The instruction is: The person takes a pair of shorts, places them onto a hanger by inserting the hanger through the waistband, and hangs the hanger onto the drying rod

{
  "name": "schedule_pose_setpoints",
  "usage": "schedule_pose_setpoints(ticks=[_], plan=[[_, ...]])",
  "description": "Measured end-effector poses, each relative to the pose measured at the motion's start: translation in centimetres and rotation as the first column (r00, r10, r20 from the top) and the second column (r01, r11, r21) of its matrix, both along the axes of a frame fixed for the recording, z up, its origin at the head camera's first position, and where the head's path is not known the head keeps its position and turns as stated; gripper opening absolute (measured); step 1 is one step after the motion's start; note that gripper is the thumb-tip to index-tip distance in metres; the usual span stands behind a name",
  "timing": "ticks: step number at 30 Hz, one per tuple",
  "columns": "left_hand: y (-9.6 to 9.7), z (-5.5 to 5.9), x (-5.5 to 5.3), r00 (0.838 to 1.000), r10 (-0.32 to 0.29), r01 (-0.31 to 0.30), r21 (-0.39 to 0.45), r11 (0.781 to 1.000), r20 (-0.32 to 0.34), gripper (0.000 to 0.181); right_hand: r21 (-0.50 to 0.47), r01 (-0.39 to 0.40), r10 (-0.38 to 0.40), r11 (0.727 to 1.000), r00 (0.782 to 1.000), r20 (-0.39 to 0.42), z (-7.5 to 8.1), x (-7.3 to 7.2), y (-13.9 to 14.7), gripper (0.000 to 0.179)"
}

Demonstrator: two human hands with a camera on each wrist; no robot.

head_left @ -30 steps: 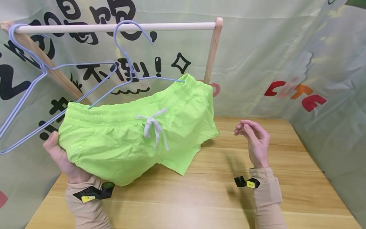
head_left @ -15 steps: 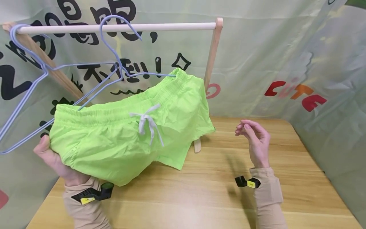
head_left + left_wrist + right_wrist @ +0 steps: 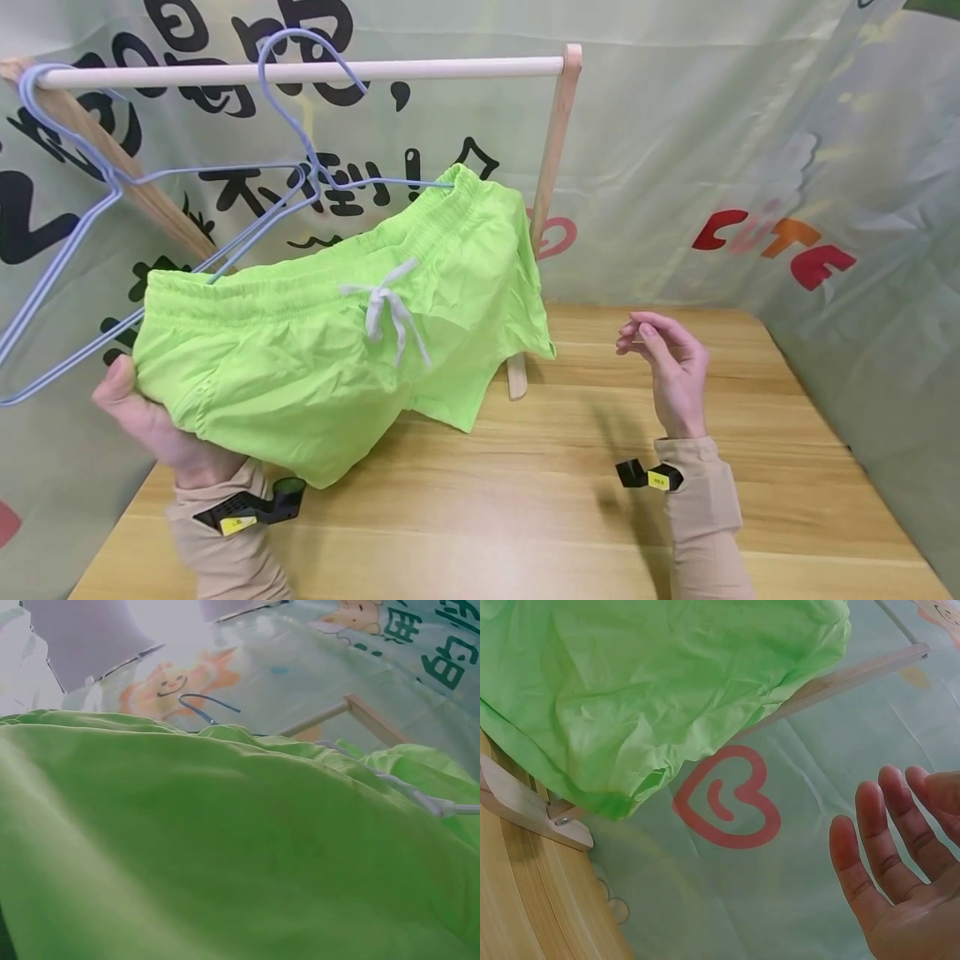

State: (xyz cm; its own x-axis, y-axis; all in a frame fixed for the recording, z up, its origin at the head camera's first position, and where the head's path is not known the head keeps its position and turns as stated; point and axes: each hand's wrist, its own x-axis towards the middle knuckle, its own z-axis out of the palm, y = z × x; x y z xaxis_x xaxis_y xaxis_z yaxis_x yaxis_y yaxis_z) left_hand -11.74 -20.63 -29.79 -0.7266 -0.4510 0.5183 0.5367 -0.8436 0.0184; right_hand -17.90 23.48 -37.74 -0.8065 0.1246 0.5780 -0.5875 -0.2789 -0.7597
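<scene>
Bright green shorts (image 3: 300,358) with a white drawstring bow (image 3: 386,304) spread over a lilac wire hanger (image 3: 311,158), whose arms run into the waistband. My left hand (image 3: 161,433) holds the shorts at their left side; its thumb shows at the edge and its fingers are hidden behind the cloth. The hanger's hook overlaps the white rod in the head view, its top above the rod. Green cloth (image 3: 210,840) fills most of the left wrist view. My right hand (image 3: 675,375) is held over the table on the right, fingers loosely bent, holding nothing.
A rack with a white rod (image 3: 465,68) and wooden legs (image 3: 557,142) stands at the back of the wooden table (image 3: 600,517). More lilac hangers (image 3: 63,258) hang at its left end. A printed curtain (image 3: 675,150) surrounds the table.
My left hand has moved a little left with the shorts and hanger. The hanger's hook has risen and shifted left along the rod. My right hand has stayed in place.
</scene>
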Motion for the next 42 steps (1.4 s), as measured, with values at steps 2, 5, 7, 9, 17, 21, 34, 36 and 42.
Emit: schedule_pose_setpoints(ticks=[2,5,7,9,17,21,34,36,42], plan=[[0.2,-0.1,-0.1,1.0,0.005,-0.005,-0.024,1.0,-0.001,0.072,-0.007,-0.01,0.01,1.0,1.0,-0.009,0.0,0.0,0.0,0.024],[0.4,-0.5,-0.3,1.0,0.024,-0.024,-0.065,0.998,0.008,0.072,-0.016,-0.025,0.025,1.0,0.999,-0.02,0.1,0.0,-0.1,0.023],[0.5,-0.7,-0.4,0.999,0.043,-0.042,-0.082,0.996,0.013,0.072,-0.013,-0.024,0.024,1.0,1.0,-0.02,0.1,0.0,-0.1,0.023],[0.7,-1.0,-0.6,0.998,0.053,-0.051,-0.087,0.995,0.015,0.069,-0.006,-0.018,0.018,1.0,1.0,-0.016,0.0,0.0,0.0,0.024],[1.6,-2.0,-1.1,0.975,0.202,-0.181,-0.197,0.964,0.091,0.059,-0.02,-0.028,0.027,0.999,0.999,-0.027,-0.1,-0.1,-0.1,0.023],[2.2,-2.4,-1.3,0.985,0.153,-0.127,-0.279,0.952,0.074,0.05,-0.019,-0.032,0.031,0.999,0.999,-0.033,0.0,0.0,-0.1,0.022],[3.7,-3.3,-1.5,0.996,0.007,0.042,-0.535,0.844,0.09,0.031,0.025,0.015,-0.016,1.0,1.0,0.021,-0.2,-0.1,-0.1,0.027],[3.9,-3.4,-1.5,0.996,0.005,0.049,-0.575,0.816,0.092,0.032,0.029,0.018,-0.018,0.999,1.0,0.024,-0.2,-0.1,-0.1,0.027],[4.4,-3.6,-1.6,0.993,-0.01,0.089,-0.685,0.723,0.119,0.036,0.028,0.019,-0.02,0.999,1.0,0.024,-0.3,-0.2,-0.2,0.025]])
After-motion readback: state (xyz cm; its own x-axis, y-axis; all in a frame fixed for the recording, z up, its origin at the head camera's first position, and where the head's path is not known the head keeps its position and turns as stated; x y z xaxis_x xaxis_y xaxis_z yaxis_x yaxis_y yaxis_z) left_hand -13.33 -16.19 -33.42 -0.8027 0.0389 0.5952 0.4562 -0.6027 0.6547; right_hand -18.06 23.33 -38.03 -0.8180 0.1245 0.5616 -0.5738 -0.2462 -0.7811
